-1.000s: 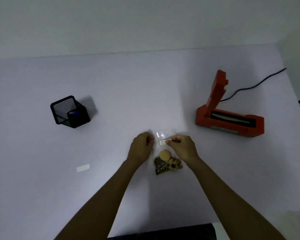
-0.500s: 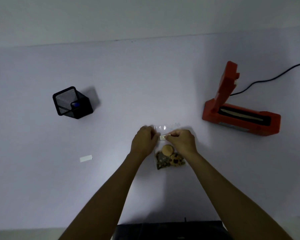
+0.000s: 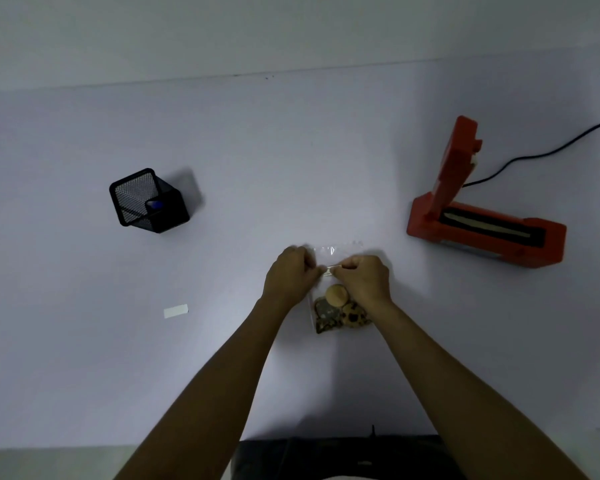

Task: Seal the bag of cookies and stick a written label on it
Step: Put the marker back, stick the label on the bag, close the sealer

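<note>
A clear plastic bag (image 3: pixel 329 252) lies flat on the white table, with several cookies (image 3: pixel 338 308) bunched at its near end. A small white label (image 3: pixel 330 270) sits over the bag's middle, between my two hands. My right hand (image 3: pixel 362 280) pinches the label's right end. My left hand (image 3: pixel 290 275) is curled with its fingertips at the label's left end and on the bag. Both hands cover part of the bag's sides.
An orange heat sealer (image 3: pixel 482 223) stands to the right with its arm raised and a black cord (image 3: pixel 551 150) running off right. A black mesh pen holder (image 3: pixel 148 200) holding a blue-capped pen is at left. A white paper strip (image 3: pixel 176 311) lies near left.
My hands have stayed at the label over the bag, the left fingers closing in on it. The view has tilted downward, shifting everything up in the frame.
</note>
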Demonstrator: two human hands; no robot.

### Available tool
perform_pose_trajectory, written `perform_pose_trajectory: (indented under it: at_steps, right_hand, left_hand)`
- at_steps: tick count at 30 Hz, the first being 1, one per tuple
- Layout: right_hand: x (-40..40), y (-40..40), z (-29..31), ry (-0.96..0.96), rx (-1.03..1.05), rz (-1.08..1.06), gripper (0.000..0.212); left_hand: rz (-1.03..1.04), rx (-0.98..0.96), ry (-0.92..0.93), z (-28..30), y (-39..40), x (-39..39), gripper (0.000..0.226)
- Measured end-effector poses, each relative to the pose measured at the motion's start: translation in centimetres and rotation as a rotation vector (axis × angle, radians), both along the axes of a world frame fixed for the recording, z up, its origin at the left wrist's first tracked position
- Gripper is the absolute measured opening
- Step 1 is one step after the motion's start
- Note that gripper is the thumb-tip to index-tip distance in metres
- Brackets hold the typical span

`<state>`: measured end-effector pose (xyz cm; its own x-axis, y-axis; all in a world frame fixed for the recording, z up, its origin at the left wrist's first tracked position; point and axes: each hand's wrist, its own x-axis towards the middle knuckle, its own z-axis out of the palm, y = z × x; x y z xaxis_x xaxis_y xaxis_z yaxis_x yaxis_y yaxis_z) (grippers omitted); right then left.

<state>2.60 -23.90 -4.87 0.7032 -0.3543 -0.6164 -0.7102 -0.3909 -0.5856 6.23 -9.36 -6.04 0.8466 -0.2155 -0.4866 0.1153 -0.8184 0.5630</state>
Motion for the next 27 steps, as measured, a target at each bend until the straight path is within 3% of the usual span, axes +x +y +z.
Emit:
perform_pose_trajectory:
  at_steps: [13, 19, 27]
  right_hand:
    - [-0.2, 0.5, 0.0, -0.009, -0.081, 0.019, 0.010]
    - [-0.5, -1.4, 0.1, -0.050, -0.058, -0.062, 0.030]
    - [0.0, -3.2, -0.2, -0.038, -0.013, -0.042, 0.023]
  left_hand:
    - [0.038, -0.012, 0.051, 0.6, -0.7, 0.3, 0.018]
    - [0.060, -0.016, 0.095, 1.0, -1.6, 0.5, 0.017]
    - [0.092, -0.008, 0.110, 1.1, -0.8, 0.4, 0.016]
